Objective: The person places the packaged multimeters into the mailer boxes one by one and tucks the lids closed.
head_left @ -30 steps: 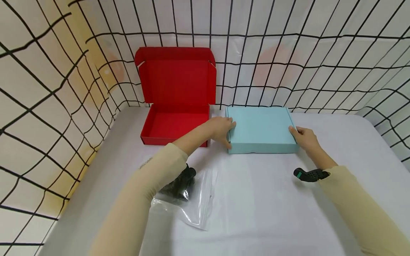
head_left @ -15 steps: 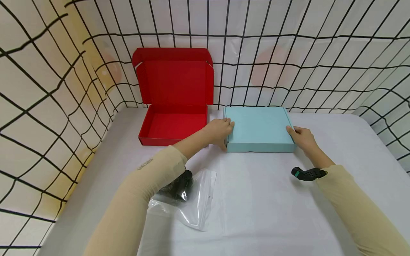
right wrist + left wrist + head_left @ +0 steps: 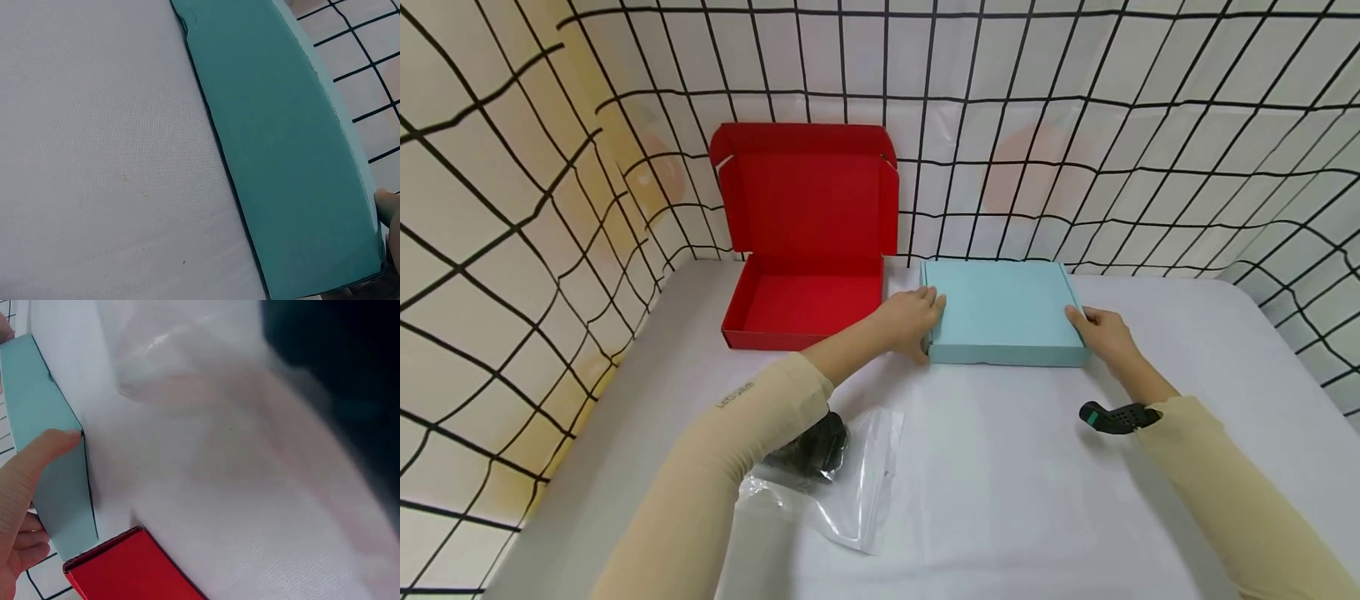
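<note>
Head view: the blue box (image 3: 1003, 310) lies right of the red box (image 3: 810, 225), lid closed, between both hands. The left hand (image 3: 910, 322) grips the side nearest the red box, fingertips over its top edge; the right hand (image 3: 1105, 335) holds the side farthest from the red box, thumb on top. Left wrist view: thumb against the lower corner, fingers half bent beside the red box. Right wrist view: the right hand's hold is mostly cut off.
</note>
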A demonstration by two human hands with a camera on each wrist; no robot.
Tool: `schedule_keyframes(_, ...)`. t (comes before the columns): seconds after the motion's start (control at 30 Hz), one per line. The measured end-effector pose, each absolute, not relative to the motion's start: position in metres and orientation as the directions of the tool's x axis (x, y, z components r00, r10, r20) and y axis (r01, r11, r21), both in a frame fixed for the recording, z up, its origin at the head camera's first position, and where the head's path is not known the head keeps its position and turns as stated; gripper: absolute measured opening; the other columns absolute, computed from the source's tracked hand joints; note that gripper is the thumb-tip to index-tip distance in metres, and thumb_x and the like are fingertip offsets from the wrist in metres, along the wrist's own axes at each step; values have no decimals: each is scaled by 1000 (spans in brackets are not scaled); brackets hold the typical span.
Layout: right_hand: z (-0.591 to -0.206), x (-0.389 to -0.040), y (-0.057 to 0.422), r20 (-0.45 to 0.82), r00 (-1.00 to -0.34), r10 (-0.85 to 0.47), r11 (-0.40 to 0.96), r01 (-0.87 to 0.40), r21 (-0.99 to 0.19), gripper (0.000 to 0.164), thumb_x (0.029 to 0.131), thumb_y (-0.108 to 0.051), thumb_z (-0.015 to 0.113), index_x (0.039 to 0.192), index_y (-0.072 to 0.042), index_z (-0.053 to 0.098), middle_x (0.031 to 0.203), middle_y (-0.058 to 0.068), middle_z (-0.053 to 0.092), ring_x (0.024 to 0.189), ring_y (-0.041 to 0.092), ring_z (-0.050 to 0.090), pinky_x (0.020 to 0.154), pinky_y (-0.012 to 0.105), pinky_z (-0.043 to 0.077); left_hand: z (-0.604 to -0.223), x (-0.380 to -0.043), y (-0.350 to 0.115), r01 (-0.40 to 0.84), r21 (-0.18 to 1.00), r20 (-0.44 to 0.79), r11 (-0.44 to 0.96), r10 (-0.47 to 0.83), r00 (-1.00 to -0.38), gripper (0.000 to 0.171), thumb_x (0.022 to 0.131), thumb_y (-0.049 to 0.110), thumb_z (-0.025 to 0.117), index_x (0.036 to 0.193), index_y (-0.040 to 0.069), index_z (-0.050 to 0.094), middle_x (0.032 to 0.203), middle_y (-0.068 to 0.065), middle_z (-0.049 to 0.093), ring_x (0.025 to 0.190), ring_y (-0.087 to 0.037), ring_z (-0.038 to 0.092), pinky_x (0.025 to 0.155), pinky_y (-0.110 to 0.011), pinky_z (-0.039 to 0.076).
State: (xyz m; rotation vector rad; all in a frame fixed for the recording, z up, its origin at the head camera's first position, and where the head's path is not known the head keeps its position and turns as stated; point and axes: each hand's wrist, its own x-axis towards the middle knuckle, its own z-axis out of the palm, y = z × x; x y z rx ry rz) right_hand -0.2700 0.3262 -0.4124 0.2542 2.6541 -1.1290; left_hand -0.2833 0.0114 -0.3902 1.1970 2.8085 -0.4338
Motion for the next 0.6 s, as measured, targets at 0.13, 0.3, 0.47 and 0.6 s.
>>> schedule_keyframes(0.13, -411, -269, 326, -282, -957, 63, 679, 248, -691, 82, 94, -56, 25, 141, 10, 15, 142, 36, 19, 129, 50, 23, 102, 59, 26, -392, -282, 13, 710, -277, -143, 648, 702, -697, 96, 73, 56, 65, 142, 0, 30, 141, -18, 39, 127, -30, 41, 100, -35, 40)
schedule_keyframes(0.3, -411, -270, 327, -280, -958, 65, 682, 248, -688, 82, 93, -56, 26, 140, 11, 15, 142, 36, 19, 129, 50, 23, 102, 59, 26, -393, -282, 14, 714, -270, -134, 646, 709, -693, 95, 74, 55, 65, 141, -1, 29, 141, -20, 38, 127, -32, 41, 100, -35, 40)
schedule_keyframes(0.47, -409, -270, 328, -261, -963, 69, 685, 236, -689, 84, 93, -58, 26, 140, 10, 16, 141, 37, 20, 128, 51, 24, 102, 59, 26, -392, -282, 14, 718, -245, -105, 651, 719, -687, 93, 74, 54, 66, 140, -1, 31, 140, -20, 39, 127, -33, 42, 99, -35, 41)
schedule_keyframes(0.6, -410, -269, 328, -272, -959, 75, 687, 247, -683, 83, 93, -58, 25, 141, 9, 16, 142, 36, 19, 129, 51, 23, 102, 59, 26, -392, -282, 12, 729, -266, -111, 630, 732, -673, 93, 74, 57, 64, 140, -1, 31, 139, -20, 40, 126, -32, 42, 99, -35, 42)
